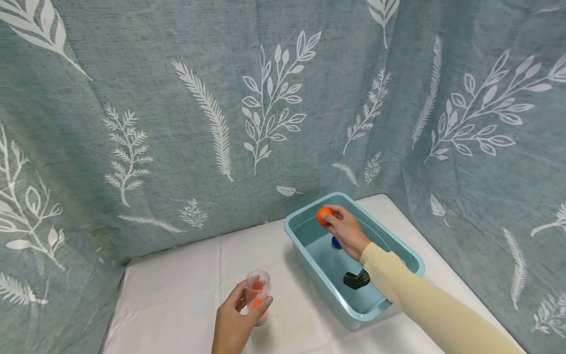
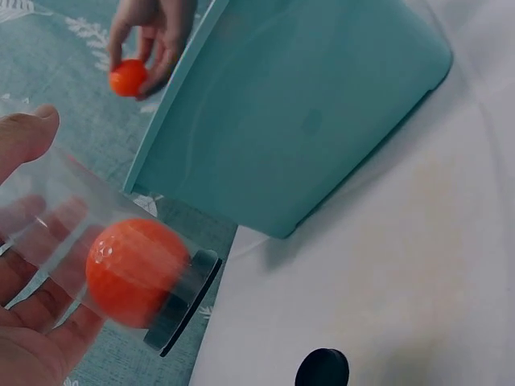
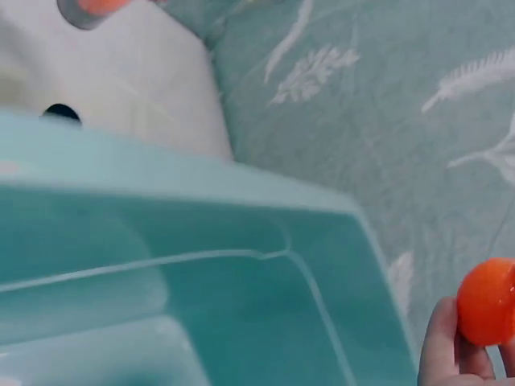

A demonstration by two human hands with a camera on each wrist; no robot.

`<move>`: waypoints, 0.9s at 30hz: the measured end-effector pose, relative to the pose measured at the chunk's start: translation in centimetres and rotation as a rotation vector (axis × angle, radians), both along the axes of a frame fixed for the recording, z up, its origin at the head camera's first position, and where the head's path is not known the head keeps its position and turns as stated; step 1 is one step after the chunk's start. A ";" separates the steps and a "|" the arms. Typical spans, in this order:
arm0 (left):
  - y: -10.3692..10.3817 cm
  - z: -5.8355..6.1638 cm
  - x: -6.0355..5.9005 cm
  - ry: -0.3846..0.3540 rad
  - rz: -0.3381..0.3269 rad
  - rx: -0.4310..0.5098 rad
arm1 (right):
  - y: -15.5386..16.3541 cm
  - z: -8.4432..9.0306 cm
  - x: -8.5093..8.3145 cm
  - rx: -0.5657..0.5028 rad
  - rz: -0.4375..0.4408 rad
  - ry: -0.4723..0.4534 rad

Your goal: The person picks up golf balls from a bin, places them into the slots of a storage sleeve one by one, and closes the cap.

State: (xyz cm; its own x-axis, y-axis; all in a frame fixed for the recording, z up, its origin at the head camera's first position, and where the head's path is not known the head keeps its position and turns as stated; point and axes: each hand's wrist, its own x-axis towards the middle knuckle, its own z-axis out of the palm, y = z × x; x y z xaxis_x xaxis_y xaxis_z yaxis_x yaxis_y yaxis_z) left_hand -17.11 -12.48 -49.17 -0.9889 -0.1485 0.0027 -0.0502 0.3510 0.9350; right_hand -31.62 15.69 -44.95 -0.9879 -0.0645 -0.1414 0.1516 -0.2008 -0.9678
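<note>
My left hand (image 1: 240, 314) holds a clear plastic tube (image 1: 258, 279) upright over the white cloth, fingers and thumb around its sides. An orange ball (image 2: 137, 272) lies inside, near the tube's dark base (image 2: 183, 307). My right hand (image 1: 347, 231) pinches another orange ball (image 1: 324, 216) between thumb and fingers, above the far end of a light blue plastic basin (image 1: 309, 255). Below that hand a dark blue ball (image 1: 336, 242), partly hidden, lies in the basin. The right wrist view shows the held ball (image 3: 487, 301) at its right edge, beyond the basin's rim.
White cloth (image 1: 177, 290) covers the table. Patterned grey-green curtains (image 1: 283, 98) stand behind and at both sides. A black wrist device (image 1: 356, 279) hangs under the right sleeve, over the basin. Low in the left wrist view is a dark round piece (image 2: 322, 368) that I cannot identify.
</note>
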 end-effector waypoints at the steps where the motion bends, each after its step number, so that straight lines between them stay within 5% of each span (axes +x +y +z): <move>1: 0.0 0.1 0.0 -0.001 0.001 0.000 | -0.2 0.3 0.1 -0.010 0.011 0.012; 17: -0.9 1.2 0.2 0.115 -0.019 0.042 | -4.3 4.5 2.5 -0.149 0.152 0.158; 27: -1.1 1.9 0.8 0.120 -0.026 0.045 | -8.1 4.9 5.0 -0.175 0.284 0.223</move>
